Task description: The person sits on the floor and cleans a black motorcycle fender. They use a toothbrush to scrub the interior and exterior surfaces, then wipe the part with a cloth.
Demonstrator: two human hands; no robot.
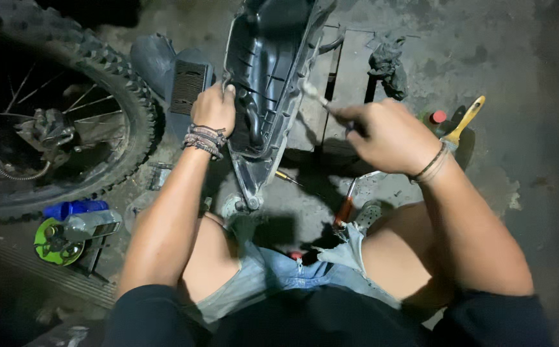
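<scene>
A black ribbed plastic motorcycle cover [273, 71] stands on edge on the concrete floor between my knees. My left hand [214, 108], with woven bracelets on the wrist, grips its left rim. My right hand [385, 135] is closed on a thin tool [318, 97] whose pale tip points at the cover's right edge. What kind of tool it is I cannot make out.
A knobby motorcycle wheel [54, 109] fills the upper left. A black air filter [188, 87] leans behind my left hand. A yellow-handled brush [464, 119], a red-capped bottle [438, 117], a dark rag [387, 61], orange-handled pliers [344, 211] and blue and green containers [74, 225] lie around.
</scene>
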